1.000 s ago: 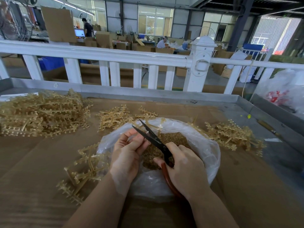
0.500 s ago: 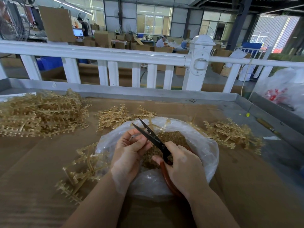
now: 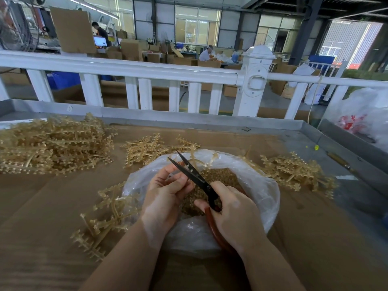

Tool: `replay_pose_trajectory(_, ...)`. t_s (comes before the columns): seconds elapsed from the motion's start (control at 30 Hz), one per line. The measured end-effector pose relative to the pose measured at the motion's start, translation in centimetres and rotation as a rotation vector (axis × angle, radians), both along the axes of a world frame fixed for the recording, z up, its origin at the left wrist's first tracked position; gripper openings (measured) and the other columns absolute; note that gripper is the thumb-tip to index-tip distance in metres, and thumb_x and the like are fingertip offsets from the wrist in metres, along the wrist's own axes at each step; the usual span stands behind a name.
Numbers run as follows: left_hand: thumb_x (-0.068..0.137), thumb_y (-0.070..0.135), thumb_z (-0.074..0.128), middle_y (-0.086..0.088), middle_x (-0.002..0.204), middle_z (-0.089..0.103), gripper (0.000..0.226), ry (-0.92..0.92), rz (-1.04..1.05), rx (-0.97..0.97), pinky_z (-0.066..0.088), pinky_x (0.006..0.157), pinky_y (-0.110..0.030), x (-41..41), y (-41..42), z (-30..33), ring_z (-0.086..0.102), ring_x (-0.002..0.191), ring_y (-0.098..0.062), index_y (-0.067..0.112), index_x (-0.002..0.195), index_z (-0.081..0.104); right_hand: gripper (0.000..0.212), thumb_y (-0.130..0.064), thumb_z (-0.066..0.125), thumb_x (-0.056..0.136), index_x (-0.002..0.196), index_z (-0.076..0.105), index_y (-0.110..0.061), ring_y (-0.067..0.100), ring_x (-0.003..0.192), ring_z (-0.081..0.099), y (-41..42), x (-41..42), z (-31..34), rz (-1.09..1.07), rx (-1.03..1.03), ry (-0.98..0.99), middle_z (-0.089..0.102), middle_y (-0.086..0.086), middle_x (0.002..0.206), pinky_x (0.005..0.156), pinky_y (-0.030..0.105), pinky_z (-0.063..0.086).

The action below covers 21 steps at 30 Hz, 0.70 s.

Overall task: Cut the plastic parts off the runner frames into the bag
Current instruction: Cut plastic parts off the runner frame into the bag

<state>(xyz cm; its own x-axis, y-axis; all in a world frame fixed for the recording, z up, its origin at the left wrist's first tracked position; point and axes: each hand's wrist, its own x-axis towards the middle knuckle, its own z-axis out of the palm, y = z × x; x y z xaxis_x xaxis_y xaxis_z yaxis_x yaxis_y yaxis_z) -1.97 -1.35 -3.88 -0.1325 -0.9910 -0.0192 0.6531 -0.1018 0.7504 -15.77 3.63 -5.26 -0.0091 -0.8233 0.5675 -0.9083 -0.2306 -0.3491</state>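
A grey metal bench with raised rim (image 3: 310,131) carries brown cardboard sheeting (image 3: 42,206) with open room at its near corners, and a large heap of uncut amber plastic runner frames (image 3: 52,145) at far left suggests much work remains. The crumpled clear plastic bag (image 3: 264,192) at centre already holds a layer of amber cut parts (image 3: 224,177). Above it, the right hand (image 3: 237,215) grips red-handled black scissors (image 3: 195,175) with blades parted, while the left hand (image 3: 165,194) pinches something too hidden to identify.

Brown cardboard sheet (image 3: 42,206) lining a grey metal tray (image 3: 210,122) — white railing (image 3: 126,69) with a capped post (image 3: 255,80) just behind. Beyond, cardboard boxes (image 3: 130,49), a blue crate (image 3: 65,79), a lit monitor (image 3: 100,41), two people working among the boxes. Far right — a white plastic sack (image 3: 365,114) with red print. Small yellow bit (image 3: 316,147) on the tray's bare metal.
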Motion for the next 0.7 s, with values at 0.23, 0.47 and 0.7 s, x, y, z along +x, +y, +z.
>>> replay_pose_trajectory(0.23, 0.084, -0.013, 0.049, -0.012, 0.085, 0.068, 0.025, 0.027, -0.018, -0.004, 0.058, 0.062, -0.021, 0.14, -0.1, -0.18, 0.069, 0.069, -0.015, 0.003, 0.099, 0.06, 0.031, -0.055, 0.057, 0.084, 0.09, 0.059, -0.025, 0.008, 0.062, 0.052, 0.03, -0.06, 0.11, 0.027, 0.031, 0.001, 0.058, -0.009, 0.069, 0.055, 0.014, 0.034)
replay_pose_trajectory(0.47, 0.081, -0.013, 0.051, -0.011, 0.08, 0.071, 0.026, 0.075, -0.016, 0.01, 0.057, 0.059, -0.022, 0.08, -0.23, -0.26, 0.07, 0.068, -0.016, 0.006, 0.095, 0.061, 0.032, -0.055, 0.056, 0.085, 0.093, 0.06, -0.024, 0.007, 0.064, 0.054, 0.0, -0.03, 0.28, 0.05, 0.05, -0.007, 0.061, -0.009, 0.072, 0.057, 0.016, 0.04)
replay_pose_trajectory(0.7, 0.075, -0.011, 0.055, -0.011, 0.079, 0.068, 0.026, 0.084, -0.005, 0.016, 0.057, 0.058, -0.021, -0.02, -0.37, -0.41, 0.069, 0.064, -0.015, 0.006, 0.095, 0.06, 0.035, -0.055, 0.056, 0.085, 0.094, 0.061, -0.022, 0.01, 0.067, 0.059, -0.01, -0.08, 0.46, 0.052, 0.052, 0.002, 0.065, -0.007, 0.074, 0.059, 0.023, 0.047)
